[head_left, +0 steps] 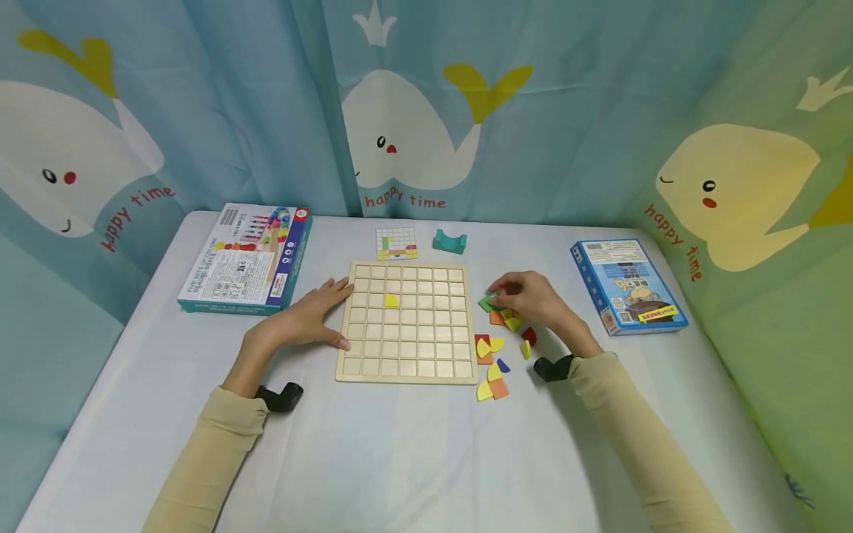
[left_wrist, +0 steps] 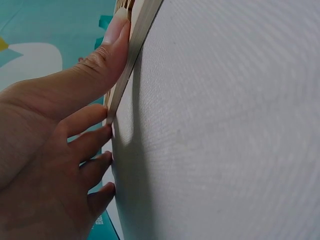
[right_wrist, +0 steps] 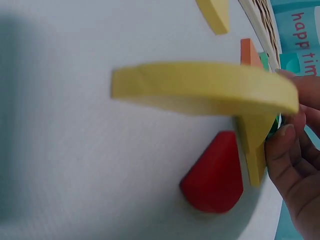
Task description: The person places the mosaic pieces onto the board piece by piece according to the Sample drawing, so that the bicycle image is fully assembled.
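A wooden grid board (head_left: 406, 369) lies in the middle of the table with one yellow piece (head_left: 392, 300) in an upper-left cell. My left hand (head_left: 300, 317) rests along the board's left edge, thumb near the lower part and fingers spread, as the left wrist view shows too. Right of the board, my right hand (head_left: 535, 297) pinches a small green piece, largely hidden by the fingertips, over a pile with green pieces (head_left: 485, 304) and an orange square (head_left: 497, 317). Close by are a red piece (right_wrist: 215, 175) and a yellow piece (right_wrist: 200, 87).
More yellow, orange, red and blue pieces lie loose along the board's right side. Behind the board are a pattern card (head_left: 396, 244) and a teal stand (head_left: 449, 242). A large game box (head_left: 246, 259) lies at left, a blue box (head_left: 629, 287) at right.
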{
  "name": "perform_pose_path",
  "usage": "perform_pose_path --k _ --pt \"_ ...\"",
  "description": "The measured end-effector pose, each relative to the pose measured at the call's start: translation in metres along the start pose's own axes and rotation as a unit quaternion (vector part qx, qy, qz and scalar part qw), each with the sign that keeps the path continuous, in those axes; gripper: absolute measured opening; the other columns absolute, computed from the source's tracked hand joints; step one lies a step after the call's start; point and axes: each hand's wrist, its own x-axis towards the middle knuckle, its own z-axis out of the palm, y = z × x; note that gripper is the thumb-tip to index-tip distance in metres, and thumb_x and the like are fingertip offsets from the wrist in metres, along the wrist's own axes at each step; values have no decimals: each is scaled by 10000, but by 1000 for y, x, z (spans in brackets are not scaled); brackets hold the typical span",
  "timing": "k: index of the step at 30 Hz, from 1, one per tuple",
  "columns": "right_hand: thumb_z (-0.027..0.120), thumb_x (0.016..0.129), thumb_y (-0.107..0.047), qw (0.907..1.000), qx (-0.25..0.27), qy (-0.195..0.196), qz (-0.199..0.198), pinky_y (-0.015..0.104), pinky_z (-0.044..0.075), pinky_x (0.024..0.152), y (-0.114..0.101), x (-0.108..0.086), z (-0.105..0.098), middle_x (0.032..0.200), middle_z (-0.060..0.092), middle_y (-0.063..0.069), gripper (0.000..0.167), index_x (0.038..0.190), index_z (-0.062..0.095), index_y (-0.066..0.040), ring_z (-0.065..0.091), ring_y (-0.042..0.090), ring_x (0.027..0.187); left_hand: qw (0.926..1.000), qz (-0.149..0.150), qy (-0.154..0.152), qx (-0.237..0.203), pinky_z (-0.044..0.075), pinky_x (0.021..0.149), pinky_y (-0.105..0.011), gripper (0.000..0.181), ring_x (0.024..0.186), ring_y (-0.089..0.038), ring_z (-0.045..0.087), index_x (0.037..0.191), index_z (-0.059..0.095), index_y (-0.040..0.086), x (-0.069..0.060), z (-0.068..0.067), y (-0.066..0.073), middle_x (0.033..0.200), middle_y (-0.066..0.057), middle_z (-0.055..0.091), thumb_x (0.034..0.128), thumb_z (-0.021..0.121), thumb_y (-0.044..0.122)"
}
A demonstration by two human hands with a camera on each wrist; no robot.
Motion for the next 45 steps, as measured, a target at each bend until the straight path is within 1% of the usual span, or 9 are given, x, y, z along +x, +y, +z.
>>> perform_pose_path --k 10,13,19,23,28,33,37,41,45 --pt "771 928 -190 9999 -78 -48 115 248 451 677 4 -1 -8 893 638 91 256 1100 729 -4 555 232 859 9999 -40 -7 -128 24 1292 -599 1085 1592 -427 0 1635 215 32 0 -1 2 1725 -189 89 814 875 292" --pt "777 924 -191 9997 -131 -61 219 259 462 696 5 -1 -9 905 643 94 275 1110 728 5 564 237 874 9998 -62 -6 -163 29 1289 -607 1079 1592 -428 0 1637 218 38 -2 -1 2 1727 -183 91 815 874 280" --pt "764 934 -180 9996 -83 -185 198 251 482 695 7 -1 -6 914 646 96 262 1124 737 -1 570 231 860 9998 -57 3 -167 33 1285 -618 1074 1588 -439 7 1633 225 29 -4 0 1 1723 -195 98 816 872 292" --pt "748 947 -174 9995 45 -261 161 235 479 669 6 -2 -5 929 629 108 231 1101 723 -4 559 230 854 9998 -83 -10 -176 31 1287 -613 1077 1590 -432 4 1634 229 38 -5 2 -1 1726 -184 96 813 874 298" --pt "704 978 -170 9996 165 -230 73 237 513 694 5 -2 -6 957 665 117 185 1092 710 -24 574 233 853 9998 -25 34 -205 30 1288 -611 1068 1590 -433 5 1635 228 39 -4 1 -1 1727 -181 100 819 866 296" --pt "678 998 -178 9993 267 -237 48 247 522 689 4 -2 -8 961 674 132 191 1102 707 -20 580 239 830 9999 -17 -39 -155 27 1292 -600 1072 1592 -428 -2 1639 213 43 -1 -1 0 1729 -176 89 826 862 304" --pt "659 1016 -194 9983 509 -219 156 247 528 675 1 0 -4 944 677 138 216 1128 697 -14 587 236 803 9999 -34 -73 -136 23 1294 -593 1080 1595 -413 -9 1644 204 56 1 -1 -1 1732 -164 89 826 863 310" --pt "641 1029 -203 9967 756 -221 180 244 554 690 -6 2 0 978 700 150 236 1154 689 -8 621 243 801 9999 -39 -99 -122 21 1297 -583 1085 1599 -396 -15 1648 196 69 3 -2 0 1735 -148 85 828 863 314" --pt "651 1025 -237 9947 967 -346 18 265 575 697 -18 7 5 1019 717 165 268 1169 691 -14 631 262 809 9999 -84 -86 -108 24 1296 -587 1088 1599 -399 -15 1647 196 69 1 -2 -1 1735 -148 83 824 867 304"
